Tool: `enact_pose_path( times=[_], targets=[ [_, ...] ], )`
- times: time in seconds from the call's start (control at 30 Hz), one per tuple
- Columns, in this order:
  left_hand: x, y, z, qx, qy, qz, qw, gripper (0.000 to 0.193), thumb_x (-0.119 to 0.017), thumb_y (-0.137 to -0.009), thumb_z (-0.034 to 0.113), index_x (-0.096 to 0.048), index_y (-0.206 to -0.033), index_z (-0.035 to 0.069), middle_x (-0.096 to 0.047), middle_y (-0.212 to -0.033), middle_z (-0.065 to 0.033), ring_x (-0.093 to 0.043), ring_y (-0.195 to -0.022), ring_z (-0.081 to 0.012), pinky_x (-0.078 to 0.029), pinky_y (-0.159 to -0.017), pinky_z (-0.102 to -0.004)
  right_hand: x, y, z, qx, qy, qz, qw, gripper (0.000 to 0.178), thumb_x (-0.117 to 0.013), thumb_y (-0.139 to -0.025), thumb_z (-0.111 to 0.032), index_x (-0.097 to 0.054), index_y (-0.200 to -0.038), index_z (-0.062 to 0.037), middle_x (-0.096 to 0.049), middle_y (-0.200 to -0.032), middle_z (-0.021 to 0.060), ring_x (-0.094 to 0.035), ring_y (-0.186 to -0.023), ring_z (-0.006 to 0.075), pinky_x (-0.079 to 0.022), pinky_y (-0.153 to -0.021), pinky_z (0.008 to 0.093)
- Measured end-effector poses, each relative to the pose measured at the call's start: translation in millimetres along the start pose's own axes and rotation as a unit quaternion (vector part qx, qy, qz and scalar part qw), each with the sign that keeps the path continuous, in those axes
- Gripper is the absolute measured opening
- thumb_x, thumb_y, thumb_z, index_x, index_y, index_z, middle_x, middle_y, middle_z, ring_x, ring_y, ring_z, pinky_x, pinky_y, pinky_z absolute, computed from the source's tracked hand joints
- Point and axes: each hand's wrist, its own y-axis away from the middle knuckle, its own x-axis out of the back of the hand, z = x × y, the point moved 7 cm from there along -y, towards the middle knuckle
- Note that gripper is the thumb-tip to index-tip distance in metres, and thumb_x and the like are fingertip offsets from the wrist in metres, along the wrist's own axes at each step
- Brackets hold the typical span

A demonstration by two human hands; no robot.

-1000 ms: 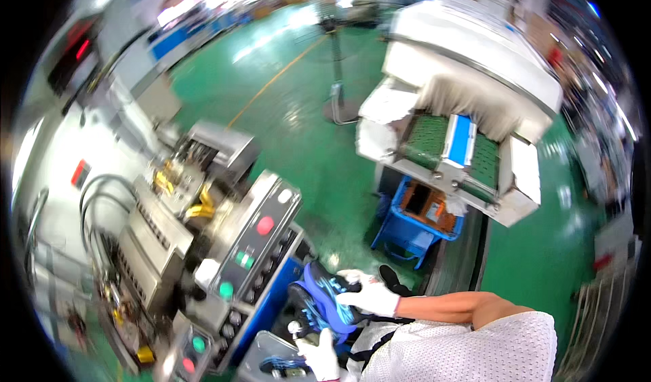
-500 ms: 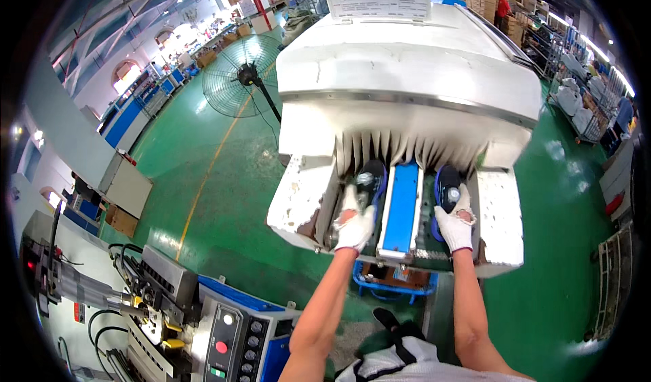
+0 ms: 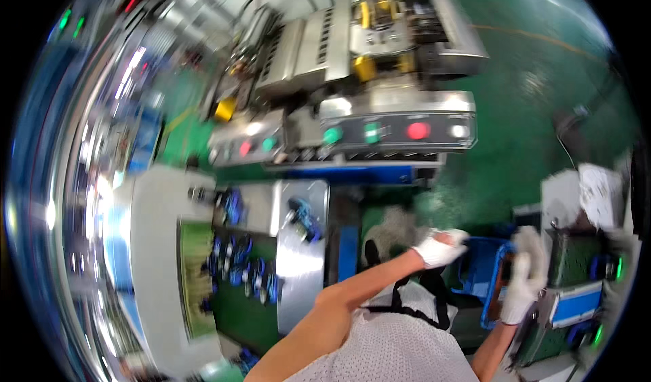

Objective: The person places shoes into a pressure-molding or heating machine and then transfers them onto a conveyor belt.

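Observation:
My left hand point(image 3: 441, 248), in a white glove, is held in front of my body with its fingers curled together and nothing visible in it. Farther right, my right hand point(image 3: 525, 280), also gloved, is blurred with its fingers stretched out and nothing seen in it. It is beside a blue-framed cart point(image 3: 480, 265) and close to the white conveyor machine at the right. On that machine's two tracks sit a dark shoe with blue edging point(image 3: 600, 267) and a second dark shoe point(image 3: 582, 332), with a blue strip point(image 3: 575, 306) between them.
Ahead is a metal machine with a button panel point(image 3: 400, 130) and yellow parts. At the left, a metal table point(image 3: 303, 273) bears a blue-and-black shoe point(image 3: 305, 219). More dark shoes point(image 3: 237, 258) lie on a green surface by a white machine point(image 3: 154, 246). The floor point(image 3: 515, 63) is green.
My view has swung left, from the conveyor machine to the machine with the button panel. Both hands have let go of the two shoes, which now lie on the tracks at the right.

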Motion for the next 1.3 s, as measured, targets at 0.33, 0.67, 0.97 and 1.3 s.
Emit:
enact_pose_path(
  times=[0.33,0.67,0.97,1.3],
  targets=[
    [95.8,646.8,-310.5,0.592,0.047,0.496,0.633,0.035,-0.068,-0.09,0.028,-0.068,-0.112,0.0,-0.071,-0.107,-0.02,-0.069,-0.101,-0.0382,-0.053,-0.089,-0.0477,-343.5,162.9,-309.6,0.422,-0.225,-0.739,0.475,0.034,-0.061,-0.081,-0.002,-0.069,-0.113,0.0065,-0.071,-0.119,0.0195,-0.072,-0.105,0.0315,-0.054,-0.098,0.0411],
    [67.0,659.2,-377.4,0.554,0.201,0.443,0.675,0.061,-0.085,-0.08,0.02,-0.055,-0.13,0.001,-0.065,-0.13,-0.0204,-0.063,-0.121,-0.0347,-0.05,-0.101,-0.0449,-503.1,252.3,-339.0,0.395,-0.1,-0.772,0.489,0.047,-0.073,-0.079,-0.011,-0.065,-0.123,0.004,-0.07,-0.126,0.0201,-0.072,-0.108,0.0276,-0.054,-0.098,0.0383],
    [188.1,651.4,-257.6,0.521,0.177,0.6,0.58,0.056,-0.09,-0.071,0.021,-0.061,-0.114,-0.001,-0.07,-0.101,-0.0121,-0.067,-0.093,-0.0238,-0.054,-0.082,-0.0415,-513.6,208.4,-87.0,-0.172,0.011,-0.649,0.741,0.038,-0.07,-0.088,-0.01,-0.065,-0.124,0.003,-0.068,-0.126,0.0156,-0.068,-0.112,0.0235,-0.054,-0.096,0.0364],
    [373.0,334.2,-145.4,-0.043,0.233,0.252,0.938,0.062,-0.073,-0.088,0.011,-0.052,-0.146,0.003,-0.059,-0.142,-0.015,-0.057,-0.132,-0.0278,-0.044,-0.112,-0.0374,-480.2,148.5,-65.3,-0.504,-0.536,-0.586,0.339,0.067,-0.082,-0.086,-0.026,-0.056,-0.139,0.0058,-0.068,-0.128,0.0172,-0.068,-0.116,0.0255,-0.056,-0.1,0.0404]
  ],
)
